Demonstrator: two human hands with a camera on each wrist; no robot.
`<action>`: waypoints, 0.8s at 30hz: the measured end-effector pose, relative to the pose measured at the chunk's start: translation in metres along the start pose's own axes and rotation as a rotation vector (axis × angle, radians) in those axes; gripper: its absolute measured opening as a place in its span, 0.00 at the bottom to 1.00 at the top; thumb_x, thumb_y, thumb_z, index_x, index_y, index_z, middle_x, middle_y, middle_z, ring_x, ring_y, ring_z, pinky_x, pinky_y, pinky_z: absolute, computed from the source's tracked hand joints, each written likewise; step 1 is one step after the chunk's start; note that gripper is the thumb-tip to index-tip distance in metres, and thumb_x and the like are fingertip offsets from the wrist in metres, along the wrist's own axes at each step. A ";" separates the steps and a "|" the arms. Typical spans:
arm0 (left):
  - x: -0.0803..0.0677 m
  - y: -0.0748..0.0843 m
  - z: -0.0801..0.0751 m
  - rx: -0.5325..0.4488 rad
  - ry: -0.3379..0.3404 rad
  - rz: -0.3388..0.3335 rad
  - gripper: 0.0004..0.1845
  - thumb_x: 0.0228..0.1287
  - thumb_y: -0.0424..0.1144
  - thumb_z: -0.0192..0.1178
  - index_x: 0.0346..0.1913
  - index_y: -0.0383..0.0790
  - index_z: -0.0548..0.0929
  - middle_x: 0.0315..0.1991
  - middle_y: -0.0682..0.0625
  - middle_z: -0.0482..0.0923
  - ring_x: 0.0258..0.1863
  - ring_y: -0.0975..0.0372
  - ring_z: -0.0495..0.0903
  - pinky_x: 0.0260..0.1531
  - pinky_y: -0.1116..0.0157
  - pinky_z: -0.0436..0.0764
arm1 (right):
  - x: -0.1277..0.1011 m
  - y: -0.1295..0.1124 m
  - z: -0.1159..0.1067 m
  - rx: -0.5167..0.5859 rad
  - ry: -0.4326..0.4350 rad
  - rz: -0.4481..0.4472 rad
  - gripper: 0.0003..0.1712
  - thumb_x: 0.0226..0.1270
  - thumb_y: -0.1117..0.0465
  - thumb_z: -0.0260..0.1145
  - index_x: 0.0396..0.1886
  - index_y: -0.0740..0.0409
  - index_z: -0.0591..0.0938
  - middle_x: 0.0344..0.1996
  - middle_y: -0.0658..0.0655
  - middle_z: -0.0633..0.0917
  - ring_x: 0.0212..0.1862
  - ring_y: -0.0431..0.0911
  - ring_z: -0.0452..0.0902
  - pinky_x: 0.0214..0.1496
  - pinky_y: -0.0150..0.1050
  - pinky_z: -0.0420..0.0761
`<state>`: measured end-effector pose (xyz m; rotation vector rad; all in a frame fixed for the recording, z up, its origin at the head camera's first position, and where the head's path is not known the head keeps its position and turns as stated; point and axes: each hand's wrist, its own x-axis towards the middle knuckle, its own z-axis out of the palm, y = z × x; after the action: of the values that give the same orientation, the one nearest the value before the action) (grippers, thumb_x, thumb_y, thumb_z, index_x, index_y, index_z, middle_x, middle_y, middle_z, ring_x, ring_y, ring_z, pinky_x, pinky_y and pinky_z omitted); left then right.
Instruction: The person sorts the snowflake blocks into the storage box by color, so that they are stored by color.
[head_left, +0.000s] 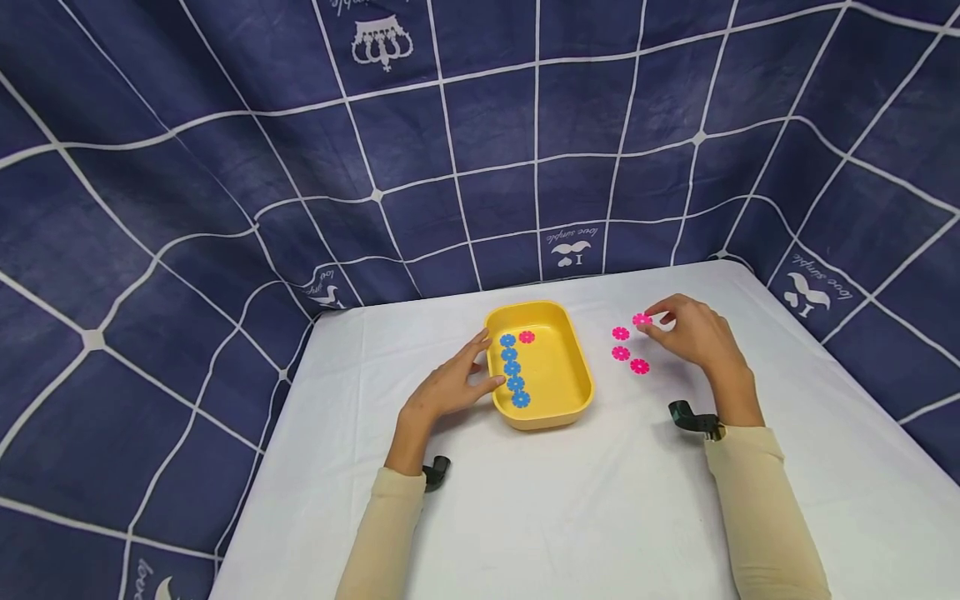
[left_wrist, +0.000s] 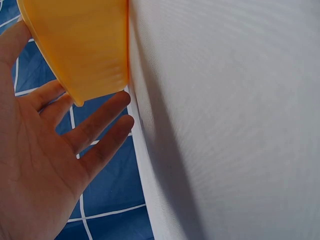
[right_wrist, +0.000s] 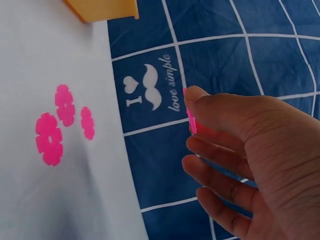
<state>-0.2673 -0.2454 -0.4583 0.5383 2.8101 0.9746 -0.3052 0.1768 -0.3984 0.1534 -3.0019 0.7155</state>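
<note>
A yellow tray [head_left: 558, 367] stands on the white table. Inside it, several blue flower-shaped discs [head_left: 512, 367] line the left side, with one pink flower-shaped disc [head_left: 527, 337] beside the far end of that row. My left hand [head_left: 448, 382] holds the tray's left rim, thumb over the edge and the other fingers along the outside; in the left wrist view the lower fingers [left_wrist: 107, 140] spread out straight. Over to the right, my right hand [head_left: 693, 332] pinches a pink flower-shaped disc [right_wrist: 191, 117] between thumb and index finger, held up off the table.
Three more pink flower-shaped discs [head_left: 621, 353] lie on the white tabletop [head_left: 585, 508] between the tray and my right hand. A dark blue curtain [head_left: 480, 167] with white grid lines hangs behind the table and along both sides. Black wrist mounts [head_left: 692, 417] protrude near both sleeves.
</note>
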 end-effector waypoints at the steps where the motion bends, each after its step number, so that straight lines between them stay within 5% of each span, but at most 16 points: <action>1: 0.000 0.000 0.000 -0.001 -0.001 0.003 0.48 0.63 0.70 0.59 0.80 0.53 0.59 0.80 0.71 0.45 0.61 0.64 0.79 0.62 0.51 0.76 | -0.001 -0.002 -0.002 -0.001 0.004 -0.003 0.27 0.64 0.47 0.73 0.57 0.56 0.84 0.48 0.64 0.84 0.50 0.61 0.76 0.51 0.65 0.75; 24: -0.001 0.000 -0.002 -0.015 -0.017 0.000 0.49 0.63 0.71 0.58 0.80 0.53 0.57 0.80 0.70 0.45 0.62 0.63 0.78 0.64 0.50 0.74 | -0.007 -0.023 -0.015 -0.023 0.049 -0.039 0.27 0.64 0.45 0.73 0.57 0.55 0.84 0.48 0.64 0.84 0.50 0.61 0.77 0.50 0.65 0.76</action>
<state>-0.2665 -0.2468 -0.4563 0.5414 2.7860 0.9856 -0.2950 0.1642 -0.3750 0.1898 -2.9510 0.6705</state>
